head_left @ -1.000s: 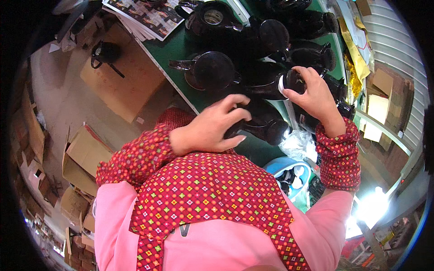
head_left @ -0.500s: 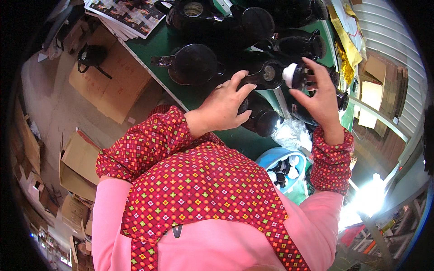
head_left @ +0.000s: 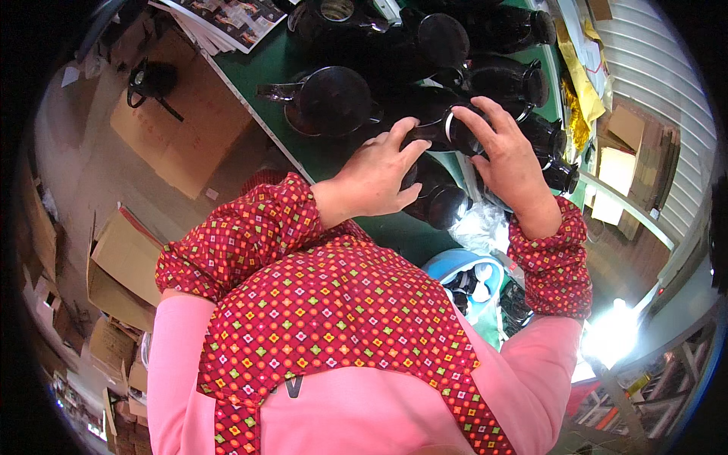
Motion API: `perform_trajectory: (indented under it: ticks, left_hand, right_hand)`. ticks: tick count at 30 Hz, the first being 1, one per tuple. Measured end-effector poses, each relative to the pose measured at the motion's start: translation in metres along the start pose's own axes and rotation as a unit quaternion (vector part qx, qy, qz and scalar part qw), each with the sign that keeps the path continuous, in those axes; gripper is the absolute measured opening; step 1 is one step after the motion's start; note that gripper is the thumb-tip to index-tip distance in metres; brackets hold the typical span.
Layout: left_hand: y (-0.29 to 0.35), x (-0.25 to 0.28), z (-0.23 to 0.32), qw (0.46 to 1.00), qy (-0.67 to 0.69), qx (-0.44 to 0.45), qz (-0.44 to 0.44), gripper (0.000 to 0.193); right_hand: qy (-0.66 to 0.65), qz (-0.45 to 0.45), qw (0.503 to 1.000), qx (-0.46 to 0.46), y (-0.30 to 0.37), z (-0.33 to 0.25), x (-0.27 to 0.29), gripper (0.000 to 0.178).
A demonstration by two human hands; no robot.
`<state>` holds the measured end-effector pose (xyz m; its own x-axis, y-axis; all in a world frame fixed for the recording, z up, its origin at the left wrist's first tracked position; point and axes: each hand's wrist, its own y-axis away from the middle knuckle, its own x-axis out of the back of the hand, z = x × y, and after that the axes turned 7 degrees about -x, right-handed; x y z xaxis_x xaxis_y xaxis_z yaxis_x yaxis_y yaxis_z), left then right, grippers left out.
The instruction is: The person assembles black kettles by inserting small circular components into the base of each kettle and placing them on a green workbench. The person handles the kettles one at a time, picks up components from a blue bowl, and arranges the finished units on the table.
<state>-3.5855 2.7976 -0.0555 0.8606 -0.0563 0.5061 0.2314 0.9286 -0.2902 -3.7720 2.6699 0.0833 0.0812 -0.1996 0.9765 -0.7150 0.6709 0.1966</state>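
Observation:
My left hand (head_left: 371,176) has its thumb and fingers closed about the handle side of a dark, glossy jug (head_left: 426,102). In my right hand (head_left: 517,163) is a dark lid (head_left: 465,136) with a pale rim, gripped from above by the fingers. This lid sits at the mouth of the jug; whether it is seated there is hidden by my fingers. Another dark jug (head_left: 441,199) lies just below my left hand. To the left stands a further jug (head_left: 334,98) with a clear-looking handle.
More dark jugs (head_left: 500,80) crowd the green table (head_left: 262,80). A blue basin (head_left: 496,267) of black and white lids stands near my right forearm, beside a clear plastic bag (head_left: 481,227). Printed sheets (head_left: 231,23) lie far left. A black kettle (head_left: 154,80) rests on floor cardboard (head_left: 182,144).
My right hand has moved left with the lid, turning its white underside toward the jug and bringing it onto the mouth. My left hand has stayed in place.

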Motion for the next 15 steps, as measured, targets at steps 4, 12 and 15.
perform_trajectory:
  ticks: [4,12,15]
  left_hand:
    - [-0.001,-0.001,0.000,1.000,-0.001,0.004,-0.002,0.070]
    - [0.001,-0.003,-0.002,1.000,-0.013,0.005,-0.009,0.069]
    - [0.000,-0.003,-0.004,1.000,-0.012,0.001,-0.005,0.069]
  right_hand:
    - [0.026,-0.003,0.998,0.058,0.000,0.009,-0.001,0.075]
    - [0.056,-0.050,0.996,-0.058,-0.008,0.004,0.010,0.093]
    - [0.088,-0.015,0.996,-0.027,-0.007,-0.004,0.016,0.101]
